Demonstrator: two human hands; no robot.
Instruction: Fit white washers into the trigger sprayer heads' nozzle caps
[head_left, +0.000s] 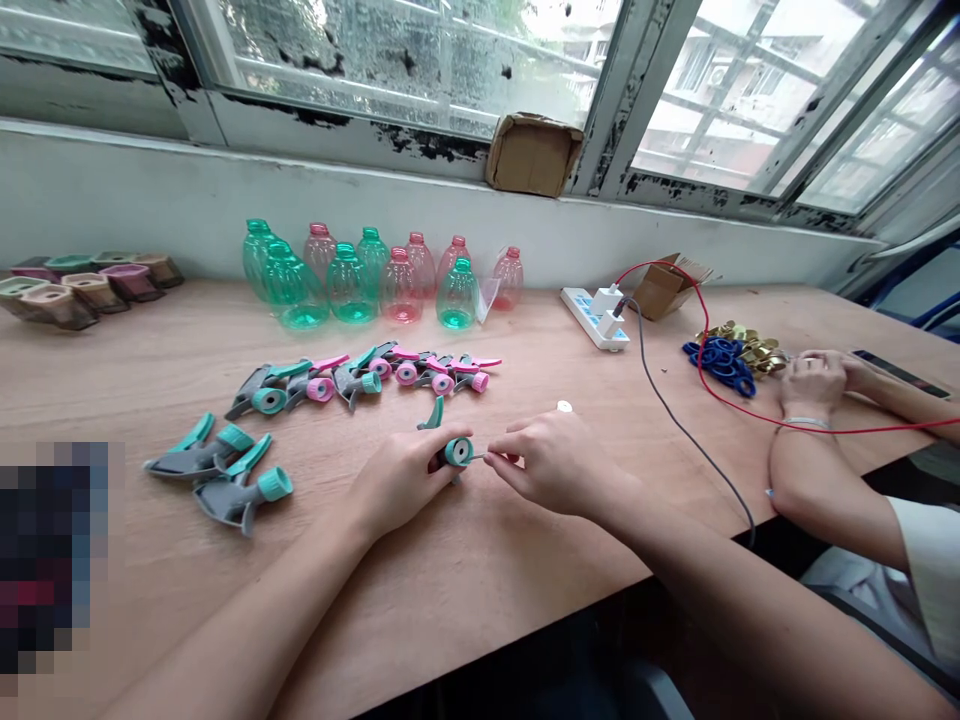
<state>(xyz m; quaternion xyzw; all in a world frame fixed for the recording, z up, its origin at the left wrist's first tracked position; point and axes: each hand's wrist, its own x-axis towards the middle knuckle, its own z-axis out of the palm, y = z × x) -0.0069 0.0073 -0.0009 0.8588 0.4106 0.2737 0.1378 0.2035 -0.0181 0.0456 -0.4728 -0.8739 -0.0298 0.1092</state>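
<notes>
My left hand (397, 478) is closed around a grey and teal trigger spray head (459, 451), whose teal collar faces right and whose teal lever sticks up behind my fingers. In my right hand (559, 458), thumb and fingertips pinch a thin, pale tube-like piece (480, 456) that reaches the collar; whether its end is inside cannot be made out. A small white round piece (564, 407) shows just behind my right hand. To the left lie two more teal spray heads (240, 490). Behind them is a row of pink and teal spray heads (360, 378).
Green and pink clear bottles (346, 285) stand along the wall. A power strip (596, 318) with cables lies at back right, beside a small cardboard box (664, 288). Blue rings (721, 365) and gold pieces lie near another person's hands (814, 380). Coloured containers (90, 290) sit far left.
</notes>
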